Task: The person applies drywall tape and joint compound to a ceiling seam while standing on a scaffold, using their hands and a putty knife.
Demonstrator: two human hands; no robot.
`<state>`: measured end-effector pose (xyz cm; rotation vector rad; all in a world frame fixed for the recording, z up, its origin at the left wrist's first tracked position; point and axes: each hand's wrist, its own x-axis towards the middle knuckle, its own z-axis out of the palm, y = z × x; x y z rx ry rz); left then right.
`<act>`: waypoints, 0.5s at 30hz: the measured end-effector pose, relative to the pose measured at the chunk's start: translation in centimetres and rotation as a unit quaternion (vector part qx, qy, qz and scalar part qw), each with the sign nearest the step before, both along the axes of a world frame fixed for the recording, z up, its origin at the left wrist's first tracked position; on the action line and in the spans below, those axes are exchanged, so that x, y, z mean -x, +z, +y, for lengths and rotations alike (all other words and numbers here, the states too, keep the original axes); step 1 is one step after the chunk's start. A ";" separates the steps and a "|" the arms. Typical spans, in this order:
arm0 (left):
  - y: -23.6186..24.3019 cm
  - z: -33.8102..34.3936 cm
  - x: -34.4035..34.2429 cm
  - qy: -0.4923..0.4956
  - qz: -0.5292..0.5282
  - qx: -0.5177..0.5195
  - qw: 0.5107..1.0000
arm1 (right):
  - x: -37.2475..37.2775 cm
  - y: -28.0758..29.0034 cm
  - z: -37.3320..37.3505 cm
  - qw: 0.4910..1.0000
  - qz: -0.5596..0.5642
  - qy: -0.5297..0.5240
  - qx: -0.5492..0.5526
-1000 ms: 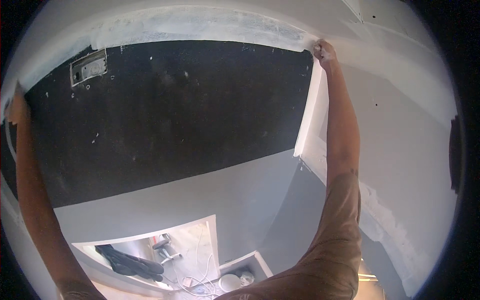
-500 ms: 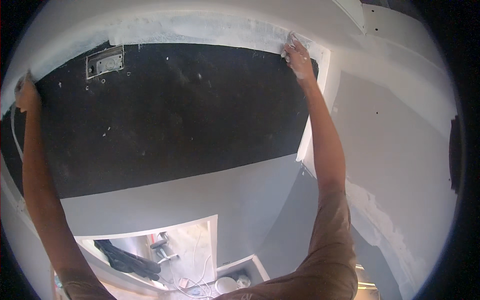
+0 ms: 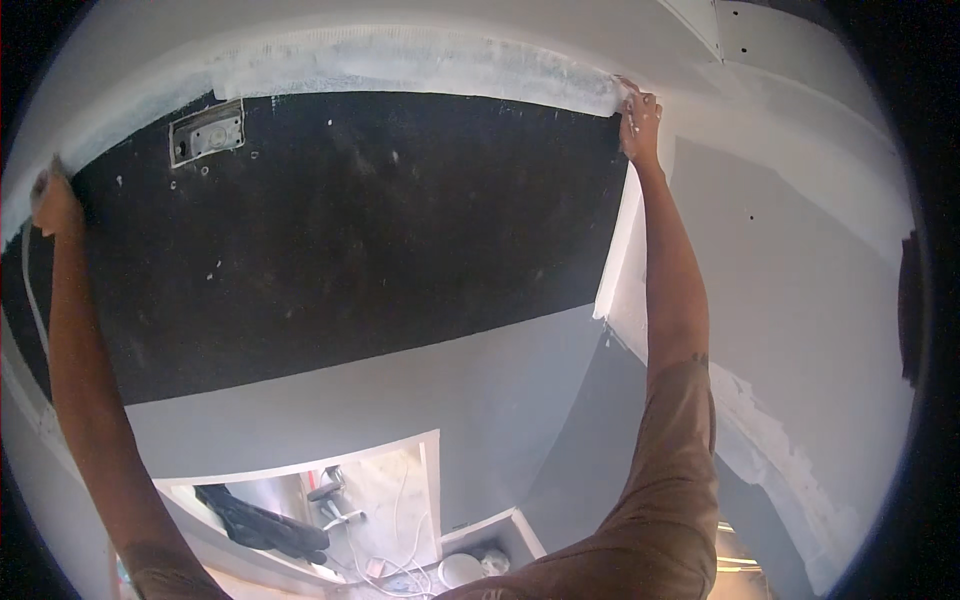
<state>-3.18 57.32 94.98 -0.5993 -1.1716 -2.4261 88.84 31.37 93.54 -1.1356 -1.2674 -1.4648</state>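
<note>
along the far edge of a dark panel [image 3: 350, 240], a whitish strip [image 3: 400, 65] runs between the left hand [image 3: 60, 207] and the right hand [image 3: 643, 125], though i cannot tell whether either grip is closed.

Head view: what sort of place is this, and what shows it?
Probably a room under renovation: a patchy white band runs along the top of the dark wall, which has an uncovered box set into it.
</note>
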 end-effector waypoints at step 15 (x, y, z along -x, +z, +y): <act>0.0 -2.0 -2.5 -0.094 -0.028 -0.086 0.991 | 19.2 -0.2 4.3 0.993 -0.001 -0.021 -0.117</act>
